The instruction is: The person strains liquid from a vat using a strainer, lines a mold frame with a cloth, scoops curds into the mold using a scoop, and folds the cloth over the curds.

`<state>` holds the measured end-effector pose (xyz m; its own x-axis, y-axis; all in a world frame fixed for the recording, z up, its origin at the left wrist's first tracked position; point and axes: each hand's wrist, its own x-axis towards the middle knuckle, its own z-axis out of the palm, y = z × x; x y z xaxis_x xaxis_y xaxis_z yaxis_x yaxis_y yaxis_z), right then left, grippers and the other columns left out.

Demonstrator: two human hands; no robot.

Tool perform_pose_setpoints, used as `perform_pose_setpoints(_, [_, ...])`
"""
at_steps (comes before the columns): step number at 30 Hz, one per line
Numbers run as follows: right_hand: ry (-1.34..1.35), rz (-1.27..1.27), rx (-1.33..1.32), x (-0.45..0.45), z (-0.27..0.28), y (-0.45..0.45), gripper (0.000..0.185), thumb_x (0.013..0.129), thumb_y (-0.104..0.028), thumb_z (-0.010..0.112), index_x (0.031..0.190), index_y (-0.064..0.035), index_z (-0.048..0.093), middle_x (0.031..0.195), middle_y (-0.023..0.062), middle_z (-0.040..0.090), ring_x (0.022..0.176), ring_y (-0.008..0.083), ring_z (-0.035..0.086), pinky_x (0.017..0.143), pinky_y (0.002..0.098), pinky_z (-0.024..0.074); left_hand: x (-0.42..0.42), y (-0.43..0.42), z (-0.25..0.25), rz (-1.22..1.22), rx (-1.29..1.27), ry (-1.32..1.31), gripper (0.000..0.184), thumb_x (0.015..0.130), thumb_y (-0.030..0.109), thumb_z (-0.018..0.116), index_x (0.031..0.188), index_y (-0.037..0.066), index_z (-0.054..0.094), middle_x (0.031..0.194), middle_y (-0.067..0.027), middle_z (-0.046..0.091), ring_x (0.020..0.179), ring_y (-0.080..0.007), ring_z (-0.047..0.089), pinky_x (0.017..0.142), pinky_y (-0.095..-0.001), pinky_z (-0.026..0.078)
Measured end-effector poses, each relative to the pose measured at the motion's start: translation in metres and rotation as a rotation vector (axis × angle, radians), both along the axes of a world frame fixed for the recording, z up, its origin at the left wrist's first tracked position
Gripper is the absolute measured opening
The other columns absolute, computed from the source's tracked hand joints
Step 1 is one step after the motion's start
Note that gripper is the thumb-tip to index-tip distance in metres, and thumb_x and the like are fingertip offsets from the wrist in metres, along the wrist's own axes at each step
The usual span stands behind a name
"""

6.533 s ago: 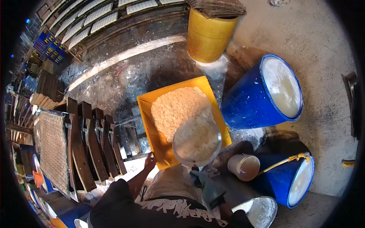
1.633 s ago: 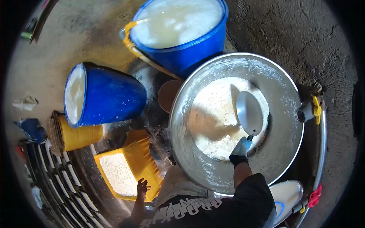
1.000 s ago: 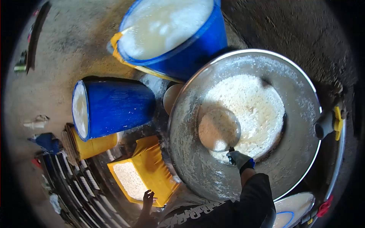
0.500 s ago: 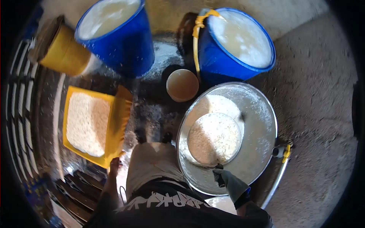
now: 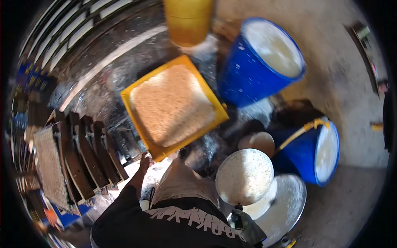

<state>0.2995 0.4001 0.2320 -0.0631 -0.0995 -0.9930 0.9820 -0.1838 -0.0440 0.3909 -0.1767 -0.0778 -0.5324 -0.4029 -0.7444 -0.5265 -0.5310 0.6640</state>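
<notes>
My gloved right hand (image 5: 244, 225) is closed round the dark handle of a round pan (image 5: 245, 177) full of pale, wet-looking grains. The pan is held above the near side of a wide metal basin (image 5: 289, 206), overlapping it in view. Some pale contents show in the basin. My bare left hand (image 5: 143, 162) hangs beside the lower corner of a yellow crate (image 5: 188, 138) heaped with pale grains (image 5: 171, 103). Whether that hand touches the crate, and how its fingers are set, I cannot tell.
Two blue barrels (image 5: 244, 78) with whitish, foamy liquid stand by the wall; a yellow strap (image 5: 304, 131) hangs on the nearer one. A small round tub (image 5: 262, 142) sits beyond the pan. A yellow container (image 5: 188, 20) is at the back, brown slatted boards (image 5: 78, 157) at left.
My right hand has lifted the pan of grains out of the basin. The view has turned left, bringing the yellow crate to the middle. My left hand stays near the crate's corner.
</notes>
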Motion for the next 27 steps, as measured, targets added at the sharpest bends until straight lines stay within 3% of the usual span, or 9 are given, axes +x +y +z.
perform_pose_setpoints(3, [0.016, 0.122, -0.113, -0.052, -0.029, -0.079, 0.011, 0.088, -0.015, 0.06, 0.082, -0.0077, 0.054, 0.059, -0.0016, 0.048, 0.046, 0.0089, 0.045, 0.042, 0.0216, 0.0361, -0.037, -0.009, 0.031, -0.068, -0.059, 0.004, 0.063, 0.087, 0.031, 0.063, 0.139, 0.019, 0.03, 0.088, -0.0061, 0.068, 0.053, -0.0141, 0.06, 0.045, -0.026, 0.047])
perform_pose_setpoints(5, [0.021, 0.167, -0.195, -0.082, -0.053, -0.135, 0.01, 0.088, -0.015, 0.059, 0.082, -0.008, 0.054, 0.059, -0.0019, 0.048, 0.046, 0.0087, 0.045, 0.042, 0.0215, 0.0359, -0.042, -0.013, 0.021, -0.325, -0.402, -0.155, 0.067, 0.084, 0.035, 0.066, 0.138, 0.01, 0.034, 0.071, -0.0068, 0.068, 0.055, -0.016, 0.064, 0.056, -0.0312, 0.052])
perform_pose_setpoints(7, [0.047, 0.221, -0.276, -0.113, -0.081, -0.199, 0.01, 0.089, -0.015, 0.059, 0.083, -0.0082, 0.054, 0.058, -0.0022, 0.048, 0.046, 0.0086, 0.045, 0.042, 0.0214, 0.0357, -0.041, -0.015, 0.022, -0.394, -0.521, -0.202, 0.068, 0.081, 0.035, 0.067, 0.137, 0.007, 0.038, 0.066, -0.0077, 0.067, 0.058, -0.0178, 0.065, 0.062, -0.0335, 0.053])
perform_pose_setpoints(12, [-0.027, 0.44, -0.539, -0.17, -0.152, -0.32, 0.025, 0.089, -0.029, 0.059, 0.069, -0.0179, 0.049, 0.05, -0.0057, 0.042, 0.037, 0.0099, 0.038, 0.038, 0.0244, 0.0344, -0.043, -0.014, 0.037, -0.357, -0.507, -0.213, 0.073, 0.08, 0.032, 0.067, 0.14, 0.006, 0.036, 0.073, -0.0088, 0.069, 0.067, -0.0201, 0.067, 0.069, -0.0356, 0.053])
perform_pose_setpoints(17, [-0.093, 0.34, -0.594, -0.203, -0.163, -0.405, 0.026, 0.092, -0.025, 0.054, 0.069, -0.0153, 0.046, 0.05, -0.0032, 0.041, 0.036, 0.0122, 0.038, 0.037, 0.0266, 0.0342, -0.05, -0.014, 0.054, -0.379, -0.503, -0.256, 0.073, 0.079, 0.034, 0.069, 0.14, 0.007, 0.038, 0.078, -0.0086, 0.07, 0.077, -0.0229, 0.067, 0.074, -0.0374, 0.052])
perform_pose_setpoints(18, [-0.096, 0.328, -0.598, -0.21, -0.138, -0.416, 0.026, 0.092, -0.025, 0.054, 0.069, -0.0153, 0.046, 0.05, -0.0032, 0.041, 0.036, 0.0122, 0.038, 0.037, 0.0266, 0.0342, -0.04, -0.017, 0.028, -0.398, -0.578, -0.181, 0.071, 0.081, 0.028, 0.068, 0.142, 0.011, 0.036, 0.076, -0.008, 0.069, 0.06, -0.0144, 0.065, 0.056, -0.0298, 0.053])
perform_pose_setpoints(20, [0.198, 0.393, -0.361, -0.217, -0.093, -0.427, 0.025, 0.091, -0.021, 0.054, 0.069, -0.014, 0.045, 0.05, -0.002, 0.041, 0.036, 0.014, 0.038, 0.036, 0.0278, 0.0341, -0.039, -0.018, 0.026, -0.423, -0.599, -0.165, 0.071, 0.082, 0.028, 0.069, 0.142, 0.011, 0.035, 0.075, -0.0074, 0.068, 0.059, -0.0137, 0.064, 0.056, -0.0289, 0.053])
perform_pose_setpoints(25, [0.342, 0.367, -0.262, -0.238, -0.15, -0.405, 0.018, 0.092, -0.017, 0.052, 0.074, -0.0142, 0.048, 0.058, -0.0014, 0.046, 0.046, 0.0115, 0.044, 0.044, 0.0241, 0.039, -0.045, -0.011, 0.035, -0.408, -0.602, -0.218, 0.07, 0.082, 0.029, 0.069, 0.141, 0.011, 0.037, 0.075, -0.0072, 0.068, 0.058, -0.0137, 0.064, 0.055, -0.0288, 0.053])
perform_pose_setpoints(27, [0.508, 0.346, 0.043, -0.254, -0.172, -0.39, 0.016, 0.087, -0.025, 0.057, 0.079, -0.0116, 0.05, 0.067, 0.0038, 0.052, 0.056, 0.0177, 0.051, 0.051, 0.0286, 0.0432, -0.055, -0.01, 0.057, -0.365, -0.472, -0.32, 0.071, 0.081, 0.03, 0.07, 0.141, 0.012, 0.037, 0.075, -0.0073, 0.068, 0.058, -0.0137, 0.064, 0.055, -0.0288, 0.052])
